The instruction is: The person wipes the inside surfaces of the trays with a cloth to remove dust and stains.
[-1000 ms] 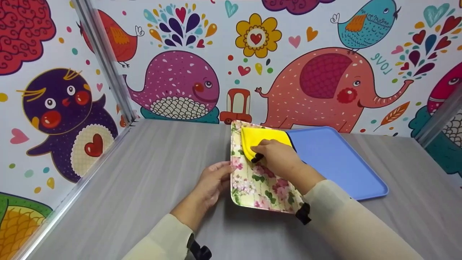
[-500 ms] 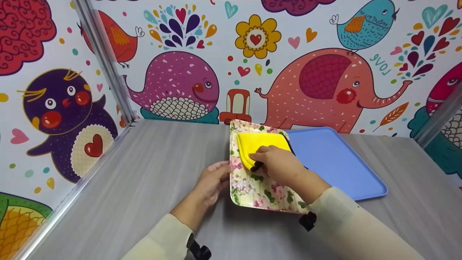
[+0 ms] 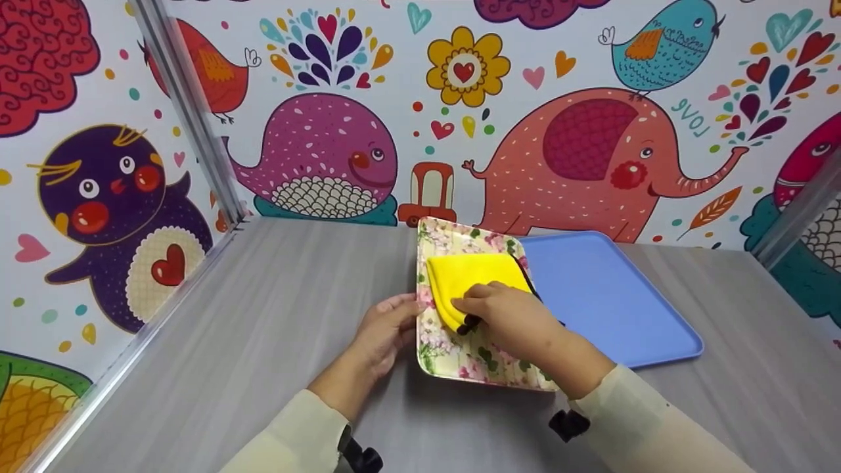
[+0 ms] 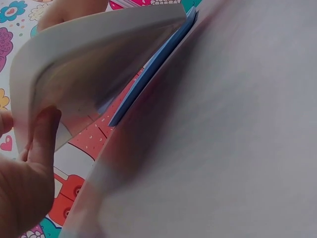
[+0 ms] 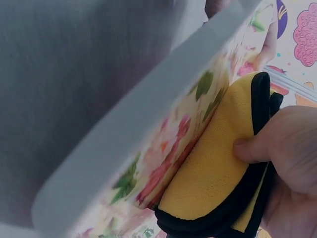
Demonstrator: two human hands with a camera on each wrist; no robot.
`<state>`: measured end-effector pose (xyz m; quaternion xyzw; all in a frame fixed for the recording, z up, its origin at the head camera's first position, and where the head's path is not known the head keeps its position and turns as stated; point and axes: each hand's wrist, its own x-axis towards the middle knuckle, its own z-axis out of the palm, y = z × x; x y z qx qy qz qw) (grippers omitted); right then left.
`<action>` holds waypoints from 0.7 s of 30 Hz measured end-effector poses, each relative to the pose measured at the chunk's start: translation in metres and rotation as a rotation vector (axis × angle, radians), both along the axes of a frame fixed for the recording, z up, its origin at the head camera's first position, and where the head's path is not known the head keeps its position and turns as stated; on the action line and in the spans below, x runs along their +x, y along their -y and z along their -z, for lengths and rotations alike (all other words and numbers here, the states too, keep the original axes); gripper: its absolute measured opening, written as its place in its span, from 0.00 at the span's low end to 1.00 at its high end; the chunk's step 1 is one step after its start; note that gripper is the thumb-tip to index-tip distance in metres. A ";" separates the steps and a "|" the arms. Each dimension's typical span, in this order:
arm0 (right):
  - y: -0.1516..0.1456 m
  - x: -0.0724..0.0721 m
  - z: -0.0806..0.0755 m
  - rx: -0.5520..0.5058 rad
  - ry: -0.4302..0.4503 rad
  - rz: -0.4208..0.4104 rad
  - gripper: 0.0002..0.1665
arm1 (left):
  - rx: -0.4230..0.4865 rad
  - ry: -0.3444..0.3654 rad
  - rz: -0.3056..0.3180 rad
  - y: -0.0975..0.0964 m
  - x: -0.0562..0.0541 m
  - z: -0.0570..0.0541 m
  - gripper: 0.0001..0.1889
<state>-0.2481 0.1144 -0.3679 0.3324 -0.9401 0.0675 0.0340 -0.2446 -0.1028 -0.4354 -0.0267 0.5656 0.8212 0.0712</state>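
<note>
blue tray [image 3: 611, 295] on grey table [image 3: 289, 302], cartoon-printed walls [image 3: 394, 46], metal corner strip [image 3: 190, 112]

Bench [image 3: 295, 276]: before the back wall [image 3: 394, 52], right of the left wall [image 3: 39, 151].
Resting tray [image 3: 611, 295]: flat on the bench, right of centre, far edge near the back wall.
Held tray [image 3: 453, 358]: tilted over the bench, left of the resting tray and hiding part of it from the head view; contact between the two cannot be confirmed.
Cloth [image 3: 460, 279]: on the upper face of the held tray.
Left hand [image 3: 384, 332]: at the left edge of the held tray.
Right hand [image 3: 512, 318]: on the cloth, right of the left hand.
</note>
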 end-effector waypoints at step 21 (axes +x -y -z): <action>-0.009 0.030 0.006 -0.008 -0.003 -0.089 0.37 | -0.034 -0.006 -0.001 0.002 0.000 0.000 0.23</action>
